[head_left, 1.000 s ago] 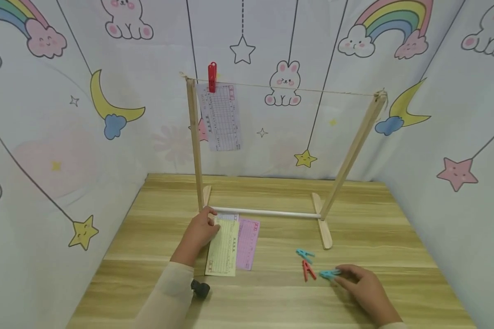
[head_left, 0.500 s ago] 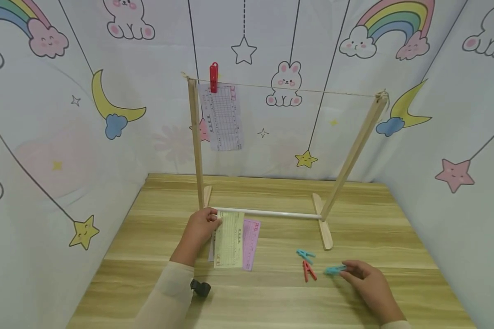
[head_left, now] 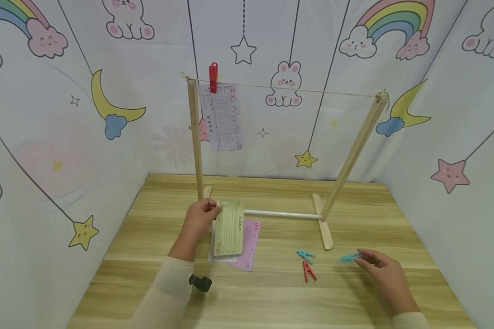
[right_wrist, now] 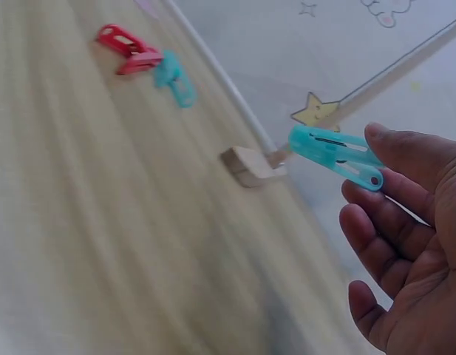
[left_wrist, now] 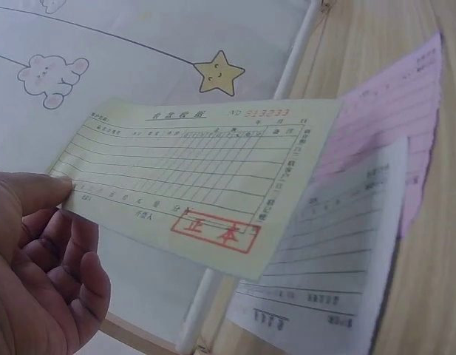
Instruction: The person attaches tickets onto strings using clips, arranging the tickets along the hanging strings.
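Between thumb and fingers my left hand (head_left: 199,218) pinches a yellow receipt slip (head_left: 230,228) by one corner, raised off the table. In the left wrist view the yellow slip (left_wrist: 191,177) shows printed lines and a red stamp box. Under it on the table lie a white slip (left_wrist: 324,251) and a pink slip (head_left: 251,242), partly covered. Over at the right, my right hand (head_left: 384,274) holds a blue clothespin (right_wrist: 335,151) by its handle end, above the table. On the tabletop rest another blue clothespin (head_left: 305,255) and a red clothespin (head_left: 308,271).
A wooden stand with a left post (head_left: 195,137), a right post (head_left: 354,155) and a white crossbar (head_left: 284,214) carries a string (head_left: 313,90). From the string hangs a white slip (head_left: 222,119) under a red clothespin (head_left: 213,77). Cartoon-printed cloth surrounds the wooden table (head_left: 263,301).
My left hand has lifted the yellow slip off the pile, uncovering part of the white slip. My right hand has raised the blue clothespin from the table and moved it rightward.
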Motion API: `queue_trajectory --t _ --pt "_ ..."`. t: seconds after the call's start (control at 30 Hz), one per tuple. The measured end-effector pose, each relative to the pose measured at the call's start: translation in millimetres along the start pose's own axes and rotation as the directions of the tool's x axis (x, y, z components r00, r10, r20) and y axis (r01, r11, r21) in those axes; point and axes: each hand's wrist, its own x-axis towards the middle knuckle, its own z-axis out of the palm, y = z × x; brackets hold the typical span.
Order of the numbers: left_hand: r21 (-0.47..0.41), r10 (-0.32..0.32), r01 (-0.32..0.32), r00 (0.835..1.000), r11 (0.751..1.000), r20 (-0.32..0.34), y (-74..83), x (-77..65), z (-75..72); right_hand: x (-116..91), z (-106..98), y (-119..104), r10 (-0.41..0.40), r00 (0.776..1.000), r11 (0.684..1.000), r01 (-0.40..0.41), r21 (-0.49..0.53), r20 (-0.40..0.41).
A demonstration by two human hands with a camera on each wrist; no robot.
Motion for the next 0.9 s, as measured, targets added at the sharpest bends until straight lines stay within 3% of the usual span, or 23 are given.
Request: queue_trajectory --t 0.2,0.33,0.47,0.63,0.8,0.9 --pt "-0.073 0.017 -0.018 1.0 0.997 -0.02 23.1 4.6 -4.3 15 -34 -13 -0.051 0.995 0.999 0.052 0.004 -0.087" --pt "-0.073 0.033 -0.035 0.999 0.997 -0.03 39.1 7.1 -7.7 27 -56 -24 -0.118 0.976 0.99 0.129 0.053 -0.181" --pt "-0.082 0.056 -0.059 0.998 0.995 -0.038 56.5 8.7 -11.1 34 -79 -39 -0.131 0.96 0.982 0.161 0.103 -0.245" --pt "-0.071 0.121 -0.124 0.991 0.99 -0.048 78.1 11.1 -14.4 37 -106 -60 -0.121 0.951 0.978 0.163 0.129 -0.284" --pt "-0.054 0.212 -0.216 0.975 0.975 -0.073 101.7 11.1 -17.2 40 -124 -86 -0.178 0.93 0.963 0.232 0.136 -0.322" --pt "-0.062 0.234 -0.239 0.969 0.969 -0.083 115.7 10.0 -19.6 43 -133 -104 -0.217 0.913 0.953 0.275 0.127 -0.345"
